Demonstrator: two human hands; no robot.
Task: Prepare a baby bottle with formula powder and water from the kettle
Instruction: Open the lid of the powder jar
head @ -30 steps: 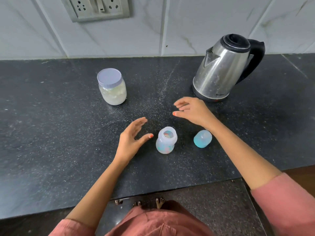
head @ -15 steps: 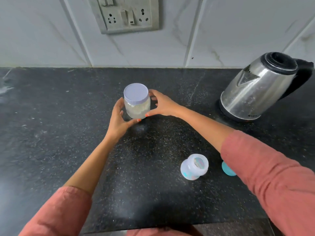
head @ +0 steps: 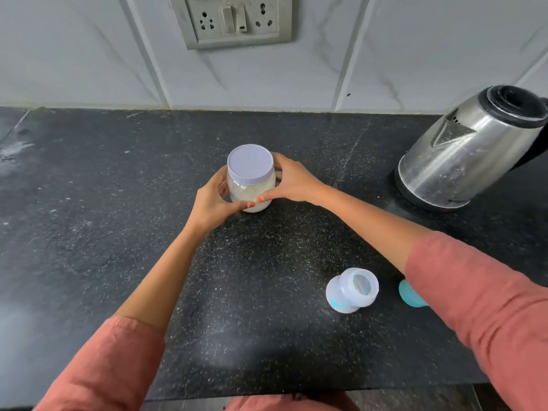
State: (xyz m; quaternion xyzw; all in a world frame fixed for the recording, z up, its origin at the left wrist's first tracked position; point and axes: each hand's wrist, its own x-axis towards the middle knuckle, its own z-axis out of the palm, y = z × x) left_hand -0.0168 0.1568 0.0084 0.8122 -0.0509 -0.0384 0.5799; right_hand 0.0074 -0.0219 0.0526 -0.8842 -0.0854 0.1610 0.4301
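both hands (head: 212, 203) (head: 292, 182) grip the round, clear, flat-lidded powder jar (head: 250, 179).

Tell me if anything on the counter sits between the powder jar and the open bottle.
Nothing visible does. The left hand and right hand hold the jar; only bare counter lies between it and the bottle. The kettle and blue cap sit farther right.
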